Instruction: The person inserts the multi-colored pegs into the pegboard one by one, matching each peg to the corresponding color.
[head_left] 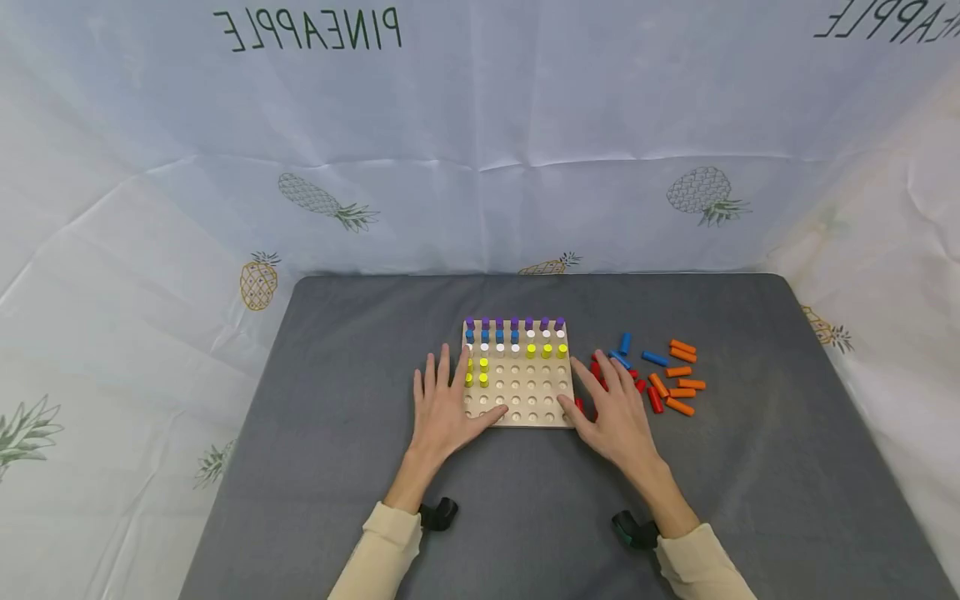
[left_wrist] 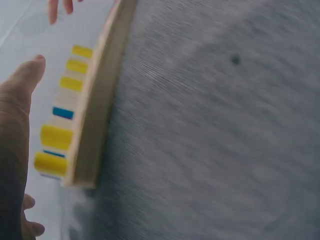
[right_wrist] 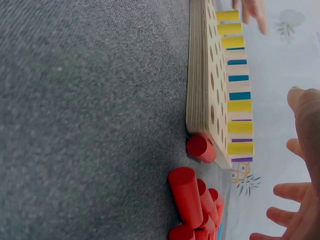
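Observation:
A wooden pegboard [head_left: 525, 390] with round holes lies on the grey table. Upright in it stand a back row of purple pegs [head_left: 514, 324], some blue pegs [head_left: 500, 337], white pegs [head_left: 515, 349] and yellow pegs [head_left: 483, 365]. The front holes are bare. My left hand [head_left: 441, 414] is spread at the board's left side, its thumb over the front left corner. At the right side, my right hand [head_left: 618, 419] spreads over loose red pegs [right_wrist: 185, 197], partly hiding them. Neither hand holds anything; whether they touch the board is unclear.
Loose orange pegs [head_left: 678, 372] and several loose blue pegs [head_left: 655, 358] lie on the table [head_left: 517, 517] right of the board. A white curtain [head_left: 480, 108] with pineapple prints hangs behind the table and along its sides.

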